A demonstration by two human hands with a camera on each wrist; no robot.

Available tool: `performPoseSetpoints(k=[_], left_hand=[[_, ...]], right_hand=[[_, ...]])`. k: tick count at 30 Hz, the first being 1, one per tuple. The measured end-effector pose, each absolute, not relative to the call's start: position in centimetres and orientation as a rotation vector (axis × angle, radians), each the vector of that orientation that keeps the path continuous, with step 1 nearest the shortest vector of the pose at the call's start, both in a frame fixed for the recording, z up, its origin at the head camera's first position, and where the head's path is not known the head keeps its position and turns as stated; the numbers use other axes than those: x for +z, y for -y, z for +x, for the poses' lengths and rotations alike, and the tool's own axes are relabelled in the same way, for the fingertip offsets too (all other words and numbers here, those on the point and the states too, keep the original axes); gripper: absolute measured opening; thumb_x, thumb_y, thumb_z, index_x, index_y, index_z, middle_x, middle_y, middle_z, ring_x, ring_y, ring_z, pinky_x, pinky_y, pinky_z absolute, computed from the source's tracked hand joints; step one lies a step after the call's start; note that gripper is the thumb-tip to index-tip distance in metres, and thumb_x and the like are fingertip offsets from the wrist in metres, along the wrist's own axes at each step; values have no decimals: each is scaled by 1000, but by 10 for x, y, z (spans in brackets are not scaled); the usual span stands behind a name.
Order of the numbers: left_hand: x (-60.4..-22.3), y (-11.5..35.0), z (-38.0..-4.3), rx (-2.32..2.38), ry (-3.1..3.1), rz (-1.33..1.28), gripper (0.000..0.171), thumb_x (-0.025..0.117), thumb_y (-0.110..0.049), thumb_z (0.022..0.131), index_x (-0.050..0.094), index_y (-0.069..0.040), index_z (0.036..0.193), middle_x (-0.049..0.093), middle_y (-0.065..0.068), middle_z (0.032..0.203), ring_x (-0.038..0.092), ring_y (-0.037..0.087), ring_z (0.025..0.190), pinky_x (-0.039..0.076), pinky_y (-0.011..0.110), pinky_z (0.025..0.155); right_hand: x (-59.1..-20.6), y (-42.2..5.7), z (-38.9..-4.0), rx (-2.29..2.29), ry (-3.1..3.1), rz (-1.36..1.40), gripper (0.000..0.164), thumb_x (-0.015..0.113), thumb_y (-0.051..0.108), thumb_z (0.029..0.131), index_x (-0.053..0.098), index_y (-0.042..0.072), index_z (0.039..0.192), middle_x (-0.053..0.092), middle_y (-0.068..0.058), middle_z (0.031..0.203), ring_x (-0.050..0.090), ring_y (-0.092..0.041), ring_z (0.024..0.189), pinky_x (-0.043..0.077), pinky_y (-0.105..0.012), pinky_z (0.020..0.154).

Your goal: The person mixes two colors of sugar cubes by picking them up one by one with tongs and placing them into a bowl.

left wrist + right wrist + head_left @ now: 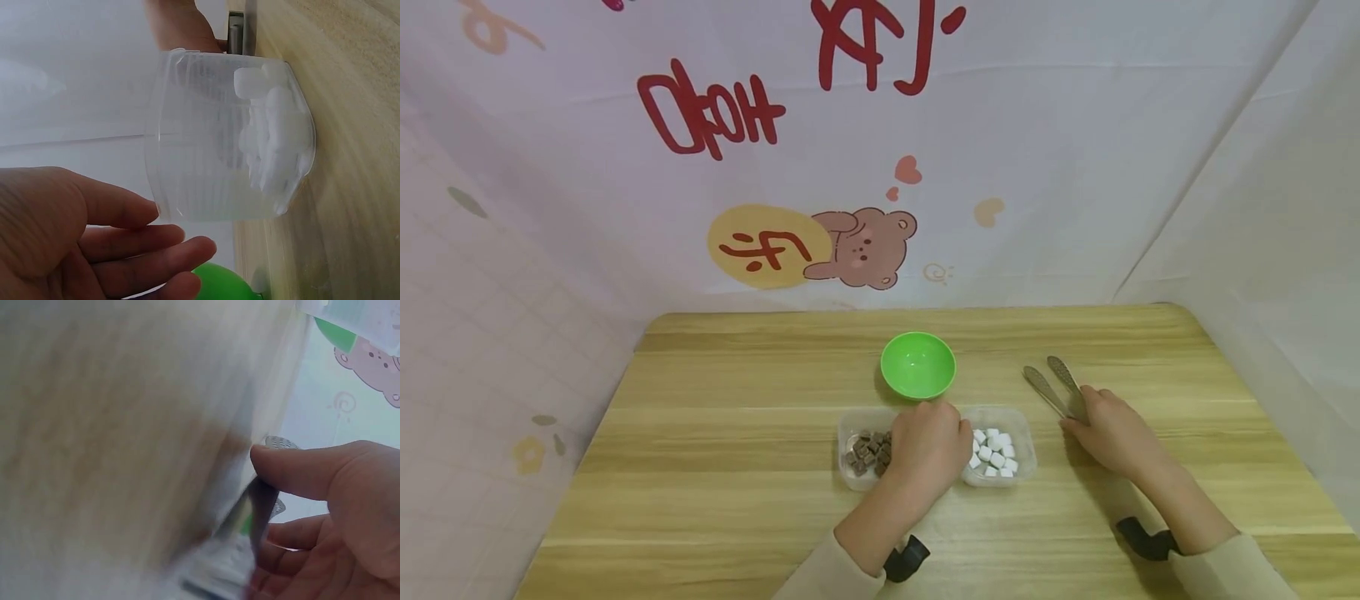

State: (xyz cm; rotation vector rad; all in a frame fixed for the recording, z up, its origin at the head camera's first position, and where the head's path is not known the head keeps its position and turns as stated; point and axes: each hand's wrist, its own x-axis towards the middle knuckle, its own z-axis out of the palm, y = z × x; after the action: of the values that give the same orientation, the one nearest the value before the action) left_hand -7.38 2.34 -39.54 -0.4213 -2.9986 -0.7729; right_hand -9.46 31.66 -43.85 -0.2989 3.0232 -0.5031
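Note:
My left hand [928, 442] is at the left side of a clear plastic container [200, 137] of white cubes [994, 454]. In the left wrist view its thumb and index finger pinch the container's rim at a corner, the other fingers loosely bent. The same hand partly covers a second clear container [844, 454] with brown cubes [867, 452]. My right hand [1112, 429] holds metal tongs [1042, 387] between thumb and fingers. Their two patterned ends stand apart and point toward the back of the table.
A green bowl [917, 365] stands just behind the two containers. The wood-grain table [722, 467] meets a white cloth backdrop [1037, 133] with a printed bear and red characters. Black straps [906, 560] are at both wrists.

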Motion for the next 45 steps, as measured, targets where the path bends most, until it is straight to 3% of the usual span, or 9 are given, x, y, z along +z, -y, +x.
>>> performPoseSetpoints(k=[5, 10, 13, 18, 27, 33, 37, 45], left_hand=[[-395, -24, -74, -746, 3002, -419, 50, 68, -23, 97, 47, -18, 52, 49, -2, 52, 54, 19, 51, 35, 33, 46], [-394, -25, -75, -716, 3015, -437, 52, 67, -25, 98, 47, -18, 51, 47, -3, 51, 51, 17, 49, 34, 32, 46], [-395, -25, -75, -676, 3008, -454, 53, 67, -25, 98, 46, -19, 50, 46, -4, 50, 52, 17, 49, 35, 32, 47], [-396, -25, -75, -639, 2981, -483, 54, 67, -24, 98, 45, -19, 49, 43, -5, 48, 51, 17, 49, 38, 32, 51], [-399, -23, -76, -701, 2981, -497, 53, 67, -22, 97, 45, -18, 50, 42, -6, 48, 49, 16, 49, 40, 33, 53], [-398, -23, -78, -750, 2987, -497, 52, 66, -20, 96, 44, -18, 49, 40, -5, 48, 44, 15, 48, 38, 32, 52], [-399, -22, -78, -781, 2997, -487, 51, 66, -19, 95, 43, -18, 49, 40, -5, 48, 44, 15, 49, 36, 32, 49], [-399, -21, -77, -804, 2985, -489, 51, 66, -17, 94, 41, -17, 50, 36, -6, 48, 41, 14, 48, 33, 30, 46]], right_hand=[[-433, -316, -93, -555, -3006, -209, 57, 72, 16, 95, 50, -27, 124, 58, -41, 103, 63, -49, 91, 52, -65, 77], [-426, -318, -92, -597, -2995, -116, 50, 66, 16, 99, 52, -24, 125, 55, -37, 103, 58, -39, 81, 51, -56, 69], [-424, -320, -91, -606, -2991, -101, 50, 63, 16, 100, 50, -24, 128, 53, -38, 107, 59, -41, 82, 51, -56, 69], [-422, -322, -89, -603, -3017, -122, 51, 63, 17, 101, 50, -23, 131, 56, -41, 114, 62, -43, 87, 51, -60, 72], [-414, -327, -83, -659, -3064, -203, 51, 59, 23, 107, 50, -17, 137, 66, -33, 112, 63, -35, 82, 51, -51, 66], [-404, -328, -82, -621, -3105, -233, 57, 59, 32, 108, 49, -16, 137, 66, -25, 101, 60, -28, 73, 48, -48, 61], [-398, -331, -80, -605, -3117, -259, 60, 58, 35, 108, 48, -16, 138, 66, -32, 107, 67, -36, 78, 52, -57, 64], [-387, -330, -73, -594, -3172, -350, 51, 61, 29, 107, 52, -13, 135, 67, -28, 107, 66, -31, 77, 51, -50, 60]])
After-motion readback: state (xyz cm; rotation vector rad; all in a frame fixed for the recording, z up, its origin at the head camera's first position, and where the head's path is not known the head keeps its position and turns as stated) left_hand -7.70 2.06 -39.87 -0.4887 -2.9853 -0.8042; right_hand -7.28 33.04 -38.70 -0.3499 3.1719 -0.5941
